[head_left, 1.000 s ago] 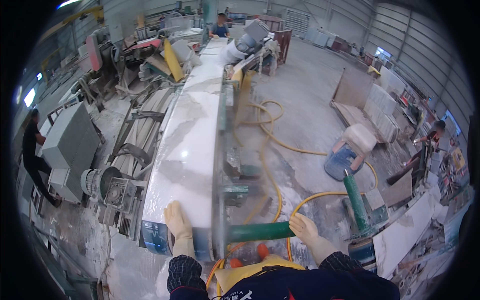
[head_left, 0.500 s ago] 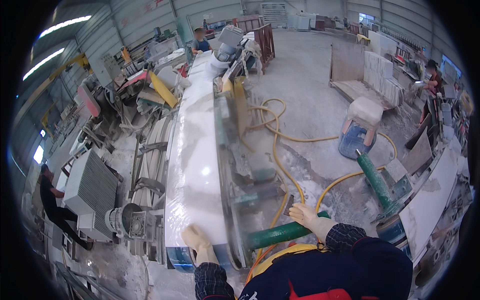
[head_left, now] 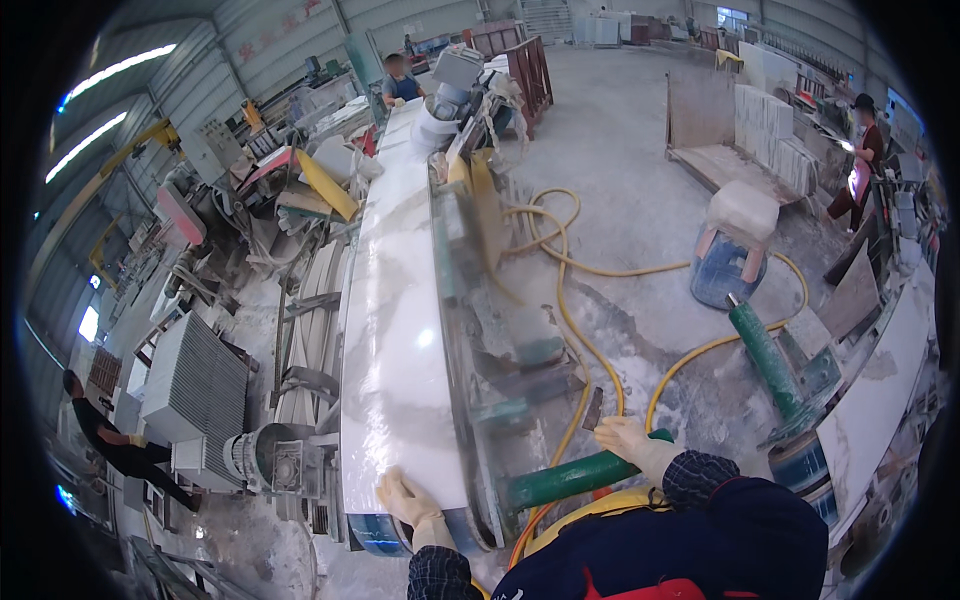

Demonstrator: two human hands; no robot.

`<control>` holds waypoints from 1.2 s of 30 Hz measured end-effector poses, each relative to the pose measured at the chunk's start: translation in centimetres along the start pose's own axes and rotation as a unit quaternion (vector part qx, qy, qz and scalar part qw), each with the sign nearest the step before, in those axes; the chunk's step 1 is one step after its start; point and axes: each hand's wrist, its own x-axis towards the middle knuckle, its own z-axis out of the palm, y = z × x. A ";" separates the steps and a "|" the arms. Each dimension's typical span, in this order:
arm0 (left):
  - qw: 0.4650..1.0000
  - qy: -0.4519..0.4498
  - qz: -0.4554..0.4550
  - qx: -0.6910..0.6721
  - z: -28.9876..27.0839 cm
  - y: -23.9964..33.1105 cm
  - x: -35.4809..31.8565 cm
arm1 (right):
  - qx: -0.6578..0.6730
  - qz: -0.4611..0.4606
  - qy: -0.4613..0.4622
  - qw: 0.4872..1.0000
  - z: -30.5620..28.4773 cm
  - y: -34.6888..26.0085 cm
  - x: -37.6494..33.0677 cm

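My left hand (head_left: 404, 496), in a pale glove, lies with its fingers flat on the near end of a long, wet white slab (head_left: 405, 400) with grey veining. Just below that end, a blue roller (head_left: 378, 533) shows. My right hand (head_left: 632, 441), gloved the same way, is closed on a small, dark brown flat piece (head_left: 593, 408) that sticks up past the fingers; its exact kind cannot be made out. A green cylinder (head_left: 565, 480) runs beneath my right wrist, between the slab's machine and my body.
Yellow hose (head_left: 620, 270) loops over the floor right of the machine. A blue barrel (head_left: 727, 270) and another green cylinder (head_left: 765, 360) stand farther right. A motor (head_left: 275, 458) and stacked slabs (head_left: 195, 385) are at left. Co-workers (head_left: 402, 82) stand far ahead, left and right.
The whole view has shifted slightly. My left hand still rests on the slab's end, and my right hand keeps the brown piece. The co-worker at far right now shows more fully.
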 end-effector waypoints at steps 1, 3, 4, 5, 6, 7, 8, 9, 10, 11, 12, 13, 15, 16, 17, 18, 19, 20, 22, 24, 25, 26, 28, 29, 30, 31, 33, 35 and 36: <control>1.000 -0.001 0.003 0.016 -0.1 0.0 0.0 | -0.003 0.001 0.007 1.000 -0.3 0.2 0.3; 0.999 0.014 0.037 0.036 -0.3 0.1 0.0 | -0.005 0.003 -0.014 1.000 -0.8 0.7 0.6; 0.999 0.009 0.032 0.040 -0.3 0.1 -0.1 | -0.011 0.002 -0.017 1.000 -0.9 0.8 0.7; 0.999 0.003 0.027 0.044 -0.3 0.1 -0.2 | -0.011 -0.001 -0.024 1.000 -1.0 0.9 0.7; 0.998 0.003 0.031 0.046 -0.4 0.0 -0.3 | -0.014 -0.003 -0.024 1.000 -1.0 1.0 0.7; 0.998 0.003 0.026 0.060 -0.4 0.0 -0.4 | -0.015 -0.003 -0.018 1.000 -1.0 1.0 0.7; 0.997 0.010 0.030 0.071 -0.4 -0.1 -0.6 | -0.015 -0.001 -0.019 1.000 -1.0 1.1 0.6; 0.996 0.019 0.035 0.079 -0.3 -0.2 -0.6 | -0.014 0.001 -0.014 1.000 -1.0 1.0 0.5; 0.996 0.006 0.031 0.086 -0.2 -0.3 -0.6 | -0.012 0.000 -0.010 1.000 -1.0 1.0 0.5; 0.995 -0.008 0.027 0.094 -0.3 -0.5 -0.7 | -0.012 0.000 -0.017 1.000 -1.0 0.9 0.4; 0.994 -0.022 0.022 0.103 -0.4 -0.7 -0.8 | -0.012 -0.002 -0.026 1.000 -1.0 0.8 0.3; 0.994 -0.032 0.011 0.101 -0.4 -0.8 -0.9 | -0.008 0.003 -0.020 1.000 -0.9 0.8 0.2; 0.995 -0.046 -0.003 0.090 -0.5 -1.1 -1.1 | -0.021 -0.008 -0.028 0.999 -0.7 0.8 0.0; 0.994 -0.043 0.000 0.103 -0.6 -1.3 -1.1 | -0.026 -0.012 -0.023 0.999 -0.6 0.7 -0.1; 0.994 -0.035 0.011 0.105 -0.5 -1.4 -1.2 | -0.029 -0.012 -0.022 0.999 -0.5 0.7 -0.1; 0.994 -0.027 0.028 0.103 -0.5 -1.5 -1.3 | -0.031 -0.013 -0.021 0.999 -0.5 0.7 -0.2; 0.993 -0.028 0.023 0.108 -0.5 -1.5 -1.3 | -0.032 -0.016 -0.021 0.999 -0.4 0.7 -0.3; 0.993 -0.028 0.025 0.108 -0.6 -1.5 -1.4 | -0.034 -0.016 -0.025 0.999 -0.4 0.7 -0.4; 0.992 -0.021 0.034 0.117 -0.7 -1.4 -1.4 | -0.032 -0.019 -0.025 0.999 -0.3 0.7 -0.5; 0.990 -0.008 0.050 0.134 -0.9 -1.1 -1.4 | -0.049 -0.028 -0.031 0.998 -0.2 0.8 -0.7; 0.991 -0.010 0.047 0.123 -1.0 -1.0 -1.3 | -0.056 -0.030 -0.027 0.998 -0.1 0.8 -0.7; 0.993 -0.012 0.044 0.111 -1.2 -0.8 -1.3 | -0.052 -0.034 -0.030 0.998 0.0 0.8 -0.8; 0.995 -0.013 0.040 0.093 -1.4 -0.4 -1.3 | -0.043 -0.038 -0.027 0.998 0.1 0.8 -1.0; 0.995 -0.012 0.039 0.087 -1.5 -0.3 -1.3 | -0.045 -0.041 -0.033 0.998 0.1 0.7 -1.1; 0.996 -0.010 0.037 0.081 -1.6 -0.1 -1.3 | -0.046 -0.041 -0.033 0.998 0.2 0.7 -1.2; 0.996 -0.010 0.039 0.079 -1.7 0.0 -1.3 | -0.044 -0.042 -0.034 0.998 0.2 0.6 -1.3; 0.996 -0.010 0.043 0.076 -1.9 0.1 -1.3 | -0.048 -0.041 -0.038 0.997 0.2 0.5 -1.6; 0.996 -0.007 0.043 0.077 -2.0 0.1 -1.3 | -0.048 -0.042 -0.040 0.997 0.2 0.5 -1.7; 0.997 -0.010 0.045 0.066 -2.1 0.1 -1.4 | -0.047 -0.042 -0.041 0.997 0.2 0.5 -1.8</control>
